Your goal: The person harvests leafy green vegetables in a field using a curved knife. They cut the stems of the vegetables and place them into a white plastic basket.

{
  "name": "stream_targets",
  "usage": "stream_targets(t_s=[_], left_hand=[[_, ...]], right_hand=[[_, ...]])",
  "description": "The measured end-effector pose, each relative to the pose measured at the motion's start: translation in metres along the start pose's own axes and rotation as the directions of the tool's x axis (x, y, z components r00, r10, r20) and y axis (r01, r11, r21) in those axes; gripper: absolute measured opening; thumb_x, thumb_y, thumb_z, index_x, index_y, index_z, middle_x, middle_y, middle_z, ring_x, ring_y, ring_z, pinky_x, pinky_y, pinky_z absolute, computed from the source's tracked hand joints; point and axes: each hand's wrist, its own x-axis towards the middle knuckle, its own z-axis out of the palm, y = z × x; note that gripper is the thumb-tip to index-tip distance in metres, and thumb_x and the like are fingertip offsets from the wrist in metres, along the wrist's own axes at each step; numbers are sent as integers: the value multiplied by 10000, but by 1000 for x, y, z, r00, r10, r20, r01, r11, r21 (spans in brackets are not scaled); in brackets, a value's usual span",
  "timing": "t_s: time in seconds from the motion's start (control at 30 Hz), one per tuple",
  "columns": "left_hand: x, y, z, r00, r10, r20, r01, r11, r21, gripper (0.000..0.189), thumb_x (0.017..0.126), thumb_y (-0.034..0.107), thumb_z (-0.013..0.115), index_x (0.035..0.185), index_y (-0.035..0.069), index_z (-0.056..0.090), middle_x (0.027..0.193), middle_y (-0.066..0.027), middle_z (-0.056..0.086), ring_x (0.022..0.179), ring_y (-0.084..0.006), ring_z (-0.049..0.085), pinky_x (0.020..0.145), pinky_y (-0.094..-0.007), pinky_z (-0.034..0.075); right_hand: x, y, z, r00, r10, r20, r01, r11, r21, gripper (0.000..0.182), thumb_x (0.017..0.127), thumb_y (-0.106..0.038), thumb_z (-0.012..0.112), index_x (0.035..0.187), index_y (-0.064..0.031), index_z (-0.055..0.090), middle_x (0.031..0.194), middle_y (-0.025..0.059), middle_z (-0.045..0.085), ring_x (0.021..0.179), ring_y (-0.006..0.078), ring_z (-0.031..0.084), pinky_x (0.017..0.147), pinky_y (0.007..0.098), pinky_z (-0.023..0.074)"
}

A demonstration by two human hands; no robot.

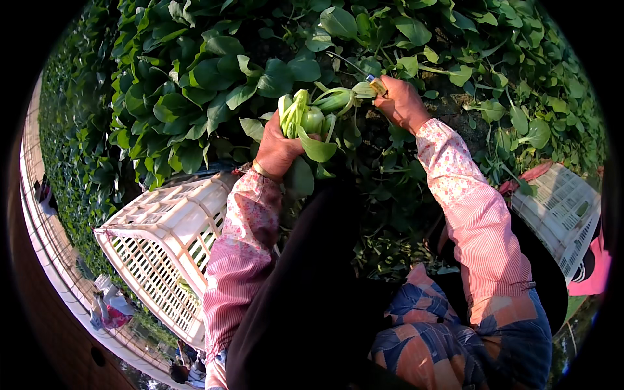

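Observation:
My left hand point(277, 148) grips a bunch of bok choy point(312, 121), its pale green stem bases turned up and away from me. In my right hand point(402, 103) is a small knife with a yellowish handle point(378, 87) and a blue-and-silver collar. Its thin, dark blade point(347, 62) points up and left, over the leaves. Another green stalk point(336, 100) stretches between the bunch and my right hand; its pale end point(364, 90) lies against the right fingers. Whether those fingers also pinch it is unclear. Both hands are above the bed of leafy greens point(214, 68).
At my left stands a white slatted plastic basket point(146, 243) with some greens visible through its slats. Another white basket point(560, 209) is at the right, beside pink cloth point(592, 268). Loose leaves and uprooted plants point(492, 112) cover ground at right. People point(114, 312) are at far left.

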Motion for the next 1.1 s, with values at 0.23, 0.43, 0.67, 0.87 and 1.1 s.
stream_targets(t_s=[0.23,0.43,0.67,0.87,1.1], left_hand=[[-1,13,-3,996,-62,69,60,998,30,512,631,49,716,1101,37,514,986,-16,581,880,-118,555,799,-268,454],[0,14,19,1000,24,17,-23,999,-40,618,625,15,732,1181,31,462,1024,-28,573,923,-132,552,831,-273,444],[29,0,-26,973,163,-163,-167,986,-11,547,690,61,758,1142,7,455,1020,-73,589,913,-169,589,809,-290,489],[37,-18,27,989,133,65,-126,987,-99,723,632,100,821,1200,15,383,1059,-56,559,961,-157,555,831,-283,472],[28,1,18,996,87,-27,-89,991,-104,476,655,39,765,1062,23,518,946,-21,599,844,-122,581,767,-262,485]], right_hand=[[-26,-54,-24,958,55,282,-248,652,716,517,761,-247,733,1222,-126,534,634,-68,474,426,0,337,381,161,277],[-21,-66,-19,972,53,228,-207,647,734,391,771,-176,679,1103,-22,539,669,-42,500,426,15,337,379,166,279],[-11,-58,-30,869,90,487,-437,600,670,316,752,-242,676,958,-34,557,604,-47,405,361,16,302,332,164,252],[-19,-70,3,895,94,436,-440,344,830,316,812,-304,643,952,-42,537,581,-28,421,372,38,334,334,189,261],[-20,-75,-16,989,39,144,-130,704,699,235,833,-260,631,913,-47,574,632,-46,443,471,21,381,402,172,331]])
